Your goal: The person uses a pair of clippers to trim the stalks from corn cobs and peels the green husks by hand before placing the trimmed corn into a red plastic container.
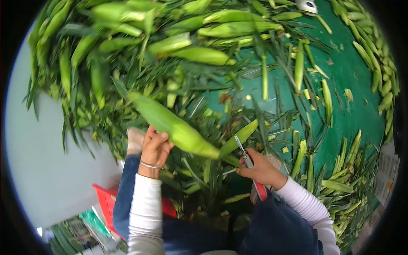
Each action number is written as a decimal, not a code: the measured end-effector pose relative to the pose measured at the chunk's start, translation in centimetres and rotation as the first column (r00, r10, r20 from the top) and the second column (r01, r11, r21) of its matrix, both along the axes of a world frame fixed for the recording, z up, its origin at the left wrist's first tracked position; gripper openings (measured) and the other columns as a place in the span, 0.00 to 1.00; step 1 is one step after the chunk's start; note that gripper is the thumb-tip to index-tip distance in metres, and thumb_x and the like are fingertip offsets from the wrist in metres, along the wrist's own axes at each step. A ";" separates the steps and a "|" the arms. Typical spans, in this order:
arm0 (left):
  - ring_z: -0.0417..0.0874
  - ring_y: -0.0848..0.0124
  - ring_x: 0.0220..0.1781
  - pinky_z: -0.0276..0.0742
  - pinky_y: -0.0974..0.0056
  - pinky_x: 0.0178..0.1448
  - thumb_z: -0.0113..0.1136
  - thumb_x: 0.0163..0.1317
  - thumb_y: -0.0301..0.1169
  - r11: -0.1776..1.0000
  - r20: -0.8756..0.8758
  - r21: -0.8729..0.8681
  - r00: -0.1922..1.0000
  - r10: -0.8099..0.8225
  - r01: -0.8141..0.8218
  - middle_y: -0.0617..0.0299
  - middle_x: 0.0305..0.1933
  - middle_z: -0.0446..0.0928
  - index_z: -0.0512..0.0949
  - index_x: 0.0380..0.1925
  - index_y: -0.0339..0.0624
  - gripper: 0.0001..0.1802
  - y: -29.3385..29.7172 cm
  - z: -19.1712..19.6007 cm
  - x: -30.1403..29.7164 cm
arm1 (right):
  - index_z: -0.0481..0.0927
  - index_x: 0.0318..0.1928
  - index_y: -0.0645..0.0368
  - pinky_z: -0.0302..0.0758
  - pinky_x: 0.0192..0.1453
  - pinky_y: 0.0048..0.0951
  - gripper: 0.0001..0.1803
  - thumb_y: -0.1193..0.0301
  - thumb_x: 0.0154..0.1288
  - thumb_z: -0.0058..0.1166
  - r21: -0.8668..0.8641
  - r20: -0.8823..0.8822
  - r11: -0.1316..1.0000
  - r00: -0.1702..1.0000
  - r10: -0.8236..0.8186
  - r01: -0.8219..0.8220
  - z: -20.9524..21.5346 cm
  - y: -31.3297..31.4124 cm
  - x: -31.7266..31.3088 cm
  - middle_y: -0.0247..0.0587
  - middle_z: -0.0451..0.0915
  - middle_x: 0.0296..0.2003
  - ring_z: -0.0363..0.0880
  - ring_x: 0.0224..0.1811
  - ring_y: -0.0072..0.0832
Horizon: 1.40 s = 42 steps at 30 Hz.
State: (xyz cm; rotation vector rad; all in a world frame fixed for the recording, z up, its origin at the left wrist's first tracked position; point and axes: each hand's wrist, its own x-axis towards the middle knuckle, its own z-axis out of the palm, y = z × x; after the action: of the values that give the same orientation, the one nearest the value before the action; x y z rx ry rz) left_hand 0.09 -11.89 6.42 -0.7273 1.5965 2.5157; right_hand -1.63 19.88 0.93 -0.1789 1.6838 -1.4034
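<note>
Corn ear (172, 125) in grip of L hand (155, 148), shears (247, 160) in R hand (263, 170); for clean snip, prob. best steady stem end (215, 152), L hand clear of blades (238, 140).

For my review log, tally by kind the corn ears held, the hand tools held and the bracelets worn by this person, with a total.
Corn ear, held in the left hand: 1
Cutting tool, held in the right hand: 1
Bracelet, on the left wrist: 1
Total: 3
</note>
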 end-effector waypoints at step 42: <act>0.80 0.67 0.39 0.77 0.63 0.47 0.56 0.63 0.43 0.961 0.196 -0.276 0.978 0.065 -0.009 0.56 0.44 0.77 0.70 0.52 0.40 0.23 4.0 -0.8 7.7 | 0.70 0.43 0.66 0.73 0.43 0.45 0.22 0.73 0.45 0.56 0.208 -0.530 0.967 0.813 0.239 -0.148 4.4 -2.4 0.6 0.57 0.75 0.34 0.76 0.38 0.53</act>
State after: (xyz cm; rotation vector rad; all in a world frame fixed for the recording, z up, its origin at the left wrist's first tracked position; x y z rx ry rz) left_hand 7.81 -7.88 5.60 -1.0167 1.8892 2.1794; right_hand -1.00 17.45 5.28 -0.7071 2.1672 -1.1125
